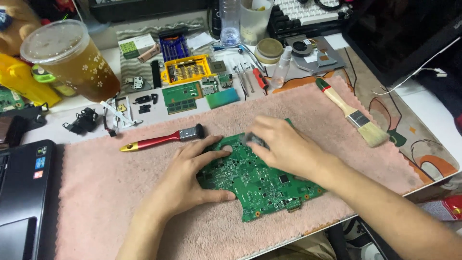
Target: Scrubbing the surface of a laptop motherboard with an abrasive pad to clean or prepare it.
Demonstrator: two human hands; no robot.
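A flat green circuit board (255, 180), studded with tiny chips, lies at the centre of a fuzzy pink cloth (106, 192). The left hand (190, 175) rests spread and flat on the board's 9 o'clock edge, thumb along its lower rim. The right hand (284, 144) curls over the 12 o'clock edge, pinching something small, dark and blurred. A red-handled brush (161, 139) lies at 10 o'clock, a wooden-handled brush (353, 115) at 2 o'clock.
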